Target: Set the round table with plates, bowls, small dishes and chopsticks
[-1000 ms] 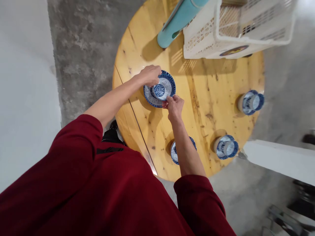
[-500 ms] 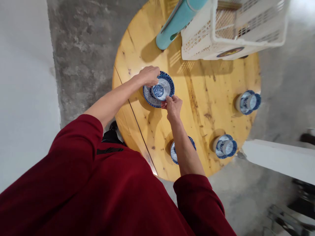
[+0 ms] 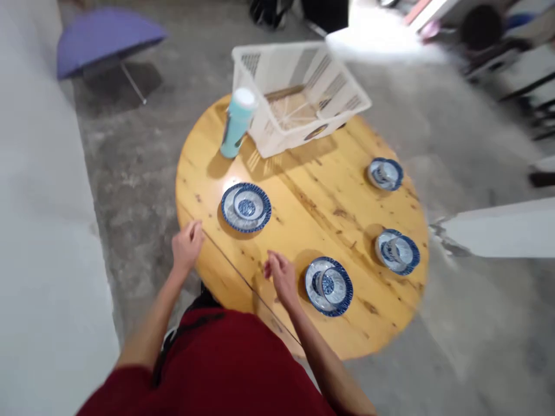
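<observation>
A blue-and-white bowl (image 3: pixel 248 205) stands in a blue-patterned dish (image 3: pixel 229 218) on the round wooden table (image 3: pixel 299 237). My left hand (image 3: pixel 188 247) is loosely closed and holds nothing, at the table's left edge below this dish. My right hand (image 3: pixel 281 273) is over the table with fingers half curled and apart, nothing in them. Neither hand touches the crockery. Nearest to my right hand is another dish (image 3: pixel 318 273), with a bowl (image 3: pixel 335 287) in it.
Two more dish-and-bowl sets, one upper right (image 3: pixel 385 174) and one lower right (image 3: pixel 398 252), stand near the table's edge. At the back are a white plastic basket (image 3: pixel 299 136) and a turquoise bottle (image 3: pixel 236 124). A purple umbrella (image 3: pixel 108 40) lies open on the floor.
Both hands have let go of the bowl, which now sits in the dish, and have drawn back toward my body. The view has tilted up, showing the umbrella and more floor.
</observation>
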`<state>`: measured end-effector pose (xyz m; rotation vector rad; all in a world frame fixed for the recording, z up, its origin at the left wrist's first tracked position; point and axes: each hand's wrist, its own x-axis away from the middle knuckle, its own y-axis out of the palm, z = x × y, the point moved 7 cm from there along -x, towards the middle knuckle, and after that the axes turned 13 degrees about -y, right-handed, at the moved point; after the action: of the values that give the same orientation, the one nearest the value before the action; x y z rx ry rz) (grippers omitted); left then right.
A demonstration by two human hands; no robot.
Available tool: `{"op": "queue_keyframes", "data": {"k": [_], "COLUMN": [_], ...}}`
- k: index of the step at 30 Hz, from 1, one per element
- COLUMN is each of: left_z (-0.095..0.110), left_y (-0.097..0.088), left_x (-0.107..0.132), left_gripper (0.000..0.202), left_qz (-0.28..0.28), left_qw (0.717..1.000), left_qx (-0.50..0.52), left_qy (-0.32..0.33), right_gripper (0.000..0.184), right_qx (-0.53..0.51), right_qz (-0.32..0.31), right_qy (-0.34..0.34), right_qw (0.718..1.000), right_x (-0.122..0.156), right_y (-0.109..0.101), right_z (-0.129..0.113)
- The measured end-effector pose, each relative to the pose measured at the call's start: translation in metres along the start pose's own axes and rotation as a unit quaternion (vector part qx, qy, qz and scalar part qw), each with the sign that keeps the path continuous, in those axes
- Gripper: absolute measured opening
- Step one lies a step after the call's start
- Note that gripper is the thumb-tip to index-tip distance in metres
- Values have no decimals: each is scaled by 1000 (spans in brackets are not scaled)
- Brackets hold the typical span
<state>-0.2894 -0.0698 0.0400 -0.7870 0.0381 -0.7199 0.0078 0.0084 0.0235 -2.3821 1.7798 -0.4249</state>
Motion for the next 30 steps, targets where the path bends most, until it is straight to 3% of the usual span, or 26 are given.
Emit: {"op": "queue_keyframes", "data": {"k": [3, 6, 8, 12, 15, 20, 24, 30], "left_z": [-40, -49, -39, 2, 24, 36, 48, 82], "left_y": [13, 44, 67, 102, 114, 129, 154, 196], "left_x": [27, 44, 55, 82, 100, 133, 178, 263], "left_gripper": [37, 39, 40, 39, 40, 38, 39, 41], "left_qz": [-42, -122, -179, -273, -301, -313, -351, -384], "left_qw": [998, 991, 980, 950, 936, 924, 905, 885], "left_qx": [-27, -49, -64, -81, -111, -157, -167, -164], "left_qy": [-22, 14, 49, 129, 147, 152, 170, 206], "right_gripper": [47, 57, 58, 55, 52, 45, 42, 41], "right_qx": [-51, -100, -112, -101, -108, -140, -170, -203], "right_qz": [45, 93, 104, 123, 124, 98, 101, 211], "right_qy": [75, 149, 163, 142, 131, 114, 110, 126], "right_qw": [995, 979, 975, 977, 978, 979, 974, 948], "right_x": [44, 70, 77, 80, 82, 92, 109, 169], "right_y": [8, 15, 16, 3, -4, -19, -56, -159], "right_z": [31, 62, 70, 68, 69, 80, 92, 131]}}
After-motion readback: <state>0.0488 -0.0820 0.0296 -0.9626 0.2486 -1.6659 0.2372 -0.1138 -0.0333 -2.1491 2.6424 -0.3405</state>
